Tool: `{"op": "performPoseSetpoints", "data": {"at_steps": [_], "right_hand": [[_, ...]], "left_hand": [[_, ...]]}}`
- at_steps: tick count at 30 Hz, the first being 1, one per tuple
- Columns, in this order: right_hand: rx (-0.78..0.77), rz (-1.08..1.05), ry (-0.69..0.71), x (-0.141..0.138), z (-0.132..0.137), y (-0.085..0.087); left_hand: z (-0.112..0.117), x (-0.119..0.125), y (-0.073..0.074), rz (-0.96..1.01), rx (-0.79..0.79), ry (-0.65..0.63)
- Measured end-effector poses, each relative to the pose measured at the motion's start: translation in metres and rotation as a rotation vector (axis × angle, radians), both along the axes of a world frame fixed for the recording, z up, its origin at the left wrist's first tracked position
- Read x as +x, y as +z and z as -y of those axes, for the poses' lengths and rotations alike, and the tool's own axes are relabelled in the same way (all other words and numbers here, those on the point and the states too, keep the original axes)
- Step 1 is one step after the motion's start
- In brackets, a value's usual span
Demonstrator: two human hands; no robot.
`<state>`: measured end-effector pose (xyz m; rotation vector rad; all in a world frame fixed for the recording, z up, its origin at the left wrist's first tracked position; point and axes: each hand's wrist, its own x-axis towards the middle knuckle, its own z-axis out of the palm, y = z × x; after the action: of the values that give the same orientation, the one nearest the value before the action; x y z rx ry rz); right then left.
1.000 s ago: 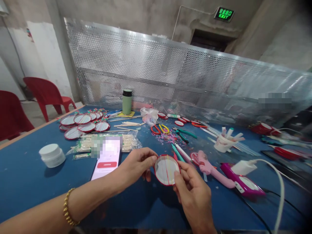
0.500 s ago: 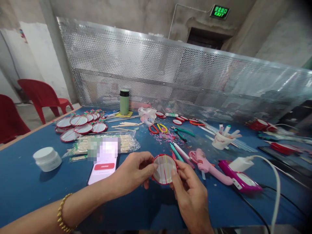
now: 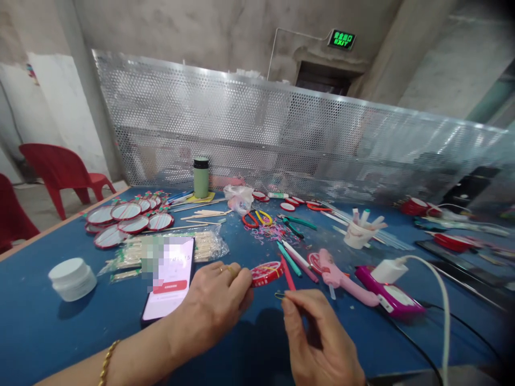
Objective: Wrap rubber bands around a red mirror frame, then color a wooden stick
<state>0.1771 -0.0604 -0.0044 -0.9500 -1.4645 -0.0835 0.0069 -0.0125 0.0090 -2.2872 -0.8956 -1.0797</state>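
So I'm standing by this blue-topped work table (image 3: 24, 321) and the person's mid-job on a small round disc with a red rim and white lettering on its side (image 3: 267, 274). It's up off the table in front of them, tilted, with the left hand (image 3: 219, 289) gripping its left edge. The right hand (image 3: 322, 332) is just beside it, apart from the other one, thumb and finger pinched on a tiny thin yellow loop (image 3: 279, 295), looks like a rubber band.

There's a yellow strand lying across the disc's upper face, and the pinched loop seems to be clear of it, so I'd call this one partway done. Can't see the underside.

Over on the left there's a pile of pale-faced, red-rimmed round discs (image 3: 133, 224), some with thin lines across and red-and-green bits at the edges. Those look further along to me; I can't spot any such bits on the one in hand. A few loose small red-rimmed discs (image 3: 287, 207) lie near the back, too small to tell how far they've got. Loads of pink and purple little bands (image 3: 273, 232) sit heaped mid-table, so supplies aren't short. The pink glue gun (image 3: 346, 281) is lying there untouched.
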Motion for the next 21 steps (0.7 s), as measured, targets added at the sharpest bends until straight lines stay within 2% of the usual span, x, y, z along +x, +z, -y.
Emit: {"op": "performPoseSetpoints", "data": {"at_steps": [4, 8, 11, 16, 21], "right_hand": [[0.039, 0.096, 0.026, -0.009, 0.001, 0.004], [0.055, 0.119, 0.003, -0.013, -0.001, 0.001], [0.042, 0.092, -0.034, -0.013, -0.001, -0.002], [0.004, 0.058, 0.024, -0.013, 0.000, -0.007], [-0.089, -0.139, -0.049, -0.020, 0.003, -0.018]], "left_hand": [[0.002, -0.001, 0.005, -0.050, 0.038, 0.022], [0.005, -0.002, 0.005, -0.094, 0.049, 0.037], [0.006, -0.002, 0.002, -0.104, 0.055, 0.040], [0.007, -0.001, 0.000, -0.101, 0.071, 0.035], [0.009, -0.001, -0.001, -0.109, 0.093, 0.029]]}}
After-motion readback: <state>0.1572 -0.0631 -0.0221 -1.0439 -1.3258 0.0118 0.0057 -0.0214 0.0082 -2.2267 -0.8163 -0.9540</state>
